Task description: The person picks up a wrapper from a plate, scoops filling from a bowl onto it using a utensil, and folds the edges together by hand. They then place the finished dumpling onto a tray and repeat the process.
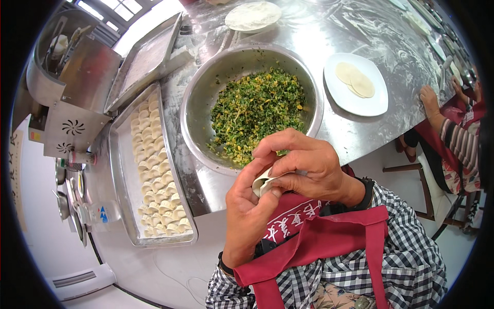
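While we looked down past the red apron (pixel 329 234) worn over a black-and-white checked shirt (pixel 411 252), both of the person's hands were raised close to the chest, just off the near edge of the flour-dusted steel table (pixel 370 31). The left hand (pixel 249 208) cupped a small pale folded dumpling (pixel 263 183) from below, its thumb pressing up against the dough. The right hand (pixel 303 162) closed over the same dumpling from above and from the right, fingers curled and pinching along the seam, so that only a pale sliver of wrapper showed between the two hands. Both hands held that dumpling.

Just beyond the hands sat a large round steel bowl (pixel 206 82) holding chopped green and yellow filling (pixel 254 110); we saw the right hand's knuckles overlap the bowl's near rim. To the left of the bowl lay a long rectangular metal tray (pixel 121 170) lined with rows of finished pale dumplings (pixel 154 165). To the right of the bowl stood a white round plate (pixel 373 103) with a few flat round wrappers (pixel 355 80). Farther off, a second metal tray (pixel 149 56) leaned at the table's left, and a flat disc of white dough (pixel 253 15) lay at the far edge. At the right rim, another person's hand (pixel 428 98) rested on the table.
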`<move>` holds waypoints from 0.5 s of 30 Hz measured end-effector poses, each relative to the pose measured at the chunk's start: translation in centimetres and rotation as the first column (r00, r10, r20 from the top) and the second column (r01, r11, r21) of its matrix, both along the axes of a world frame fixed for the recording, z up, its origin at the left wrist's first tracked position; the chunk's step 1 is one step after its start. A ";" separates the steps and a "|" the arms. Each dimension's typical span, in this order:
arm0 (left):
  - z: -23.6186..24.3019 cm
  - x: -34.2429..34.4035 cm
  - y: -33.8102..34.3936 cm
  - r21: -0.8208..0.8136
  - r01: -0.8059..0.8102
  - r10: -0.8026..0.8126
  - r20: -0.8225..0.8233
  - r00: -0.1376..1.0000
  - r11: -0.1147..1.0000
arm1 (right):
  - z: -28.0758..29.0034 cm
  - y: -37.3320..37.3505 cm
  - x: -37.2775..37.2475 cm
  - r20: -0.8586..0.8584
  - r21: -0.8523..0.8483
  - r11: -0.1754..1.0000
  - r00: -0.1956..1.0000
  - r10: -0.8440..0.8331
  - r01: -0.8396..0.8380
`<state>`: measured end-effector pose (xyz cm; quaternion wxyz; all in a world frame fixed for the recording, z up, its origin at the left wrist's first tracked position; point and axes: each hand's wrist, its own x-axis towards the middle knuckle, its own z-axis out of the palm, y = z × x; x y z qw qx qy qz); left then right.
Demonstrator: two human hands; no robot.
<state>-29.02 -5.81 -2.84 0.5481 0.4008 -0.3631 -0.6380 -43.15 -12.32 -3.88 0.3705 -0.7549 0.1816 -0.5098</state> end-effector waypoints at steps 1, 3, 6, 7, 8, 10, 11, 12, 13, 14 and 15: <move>0.0 -0.1 -0.1 0.000 0.009 -0.009 -0.021 1.000 1.000 | -0.2 0.0 0.1 0.022 -0.002 1.000 1.000 0.009 -0.009; -0.3 0.0 -0.1 0.010 -0.009 0.010 -0.080 0.997 1.000 | -0.6 0.1 0.3 0.044 0.001 1.000 0.999 -0.001 0.001; -0.7 0.4 -0.2 0.018 -0.034 0.037 -0.203 0.978 0.999 | 0.0 0.2 0.6 0.056 -0.028 0.998 0.996 -0.063 0.065; -0.8 0.5 -0.2 0.020 -0.046 0.050 -0.265 0.963 0.999 | 0.1 0.2 0.6 0.049 -0.057 0.992 0.993 -0.111 0.114; -0.8 0.5 -0.1 0.020 -0.047 0.051 -0.264 0.963 0.999 | 0.1 0.2 0.6 0.050 -0.057 0.992 0.993 -0.110 0.113; -0.7 0.3 0.0 0.044 -0.070 0.079 -0.242 0.967 0.997 | -0.1 -0.1 0.5 0.006 -0.109 0.989 0.995 -0.099 0.099; -0.6 0.1 0.0 0.044 -0.071 0.079 -0.242 0.967 0.997 | -0.2 -0.1 0.5 0.006 -0.109 0.989 0.995 -0.099 0.099; -0.6 -0.1 0.0 0.006 -0.083 0.082 -0.189 0.979 0.997 | -0.4 -0.1 0.4 -0.002 -0.110 0.990 0.996 -0.090 0.089; -0.6 -0.3 -0.1 -0.032 -0.093 0.088 -0.136 0.987 0.995 | -0.5 -0.2 0.4 -0.010 -0.110 0.991 0.997 -0.081 0.079; -0.6 -0.4 -0.1 -0.031 -0.092 0.087 -0.136 0.987 0.995 | -0.6 -0.2 0.4 -0.010 -0.109 0.991 0.997 -0.081 0.080; -0.7 -0.5 0.0 -0.094 -0.085 0.087 0.017 0.996 0.992 | -0.6 -0.2 0.3 -0.008 -0.111 0.991 0.997 -0.075 0.073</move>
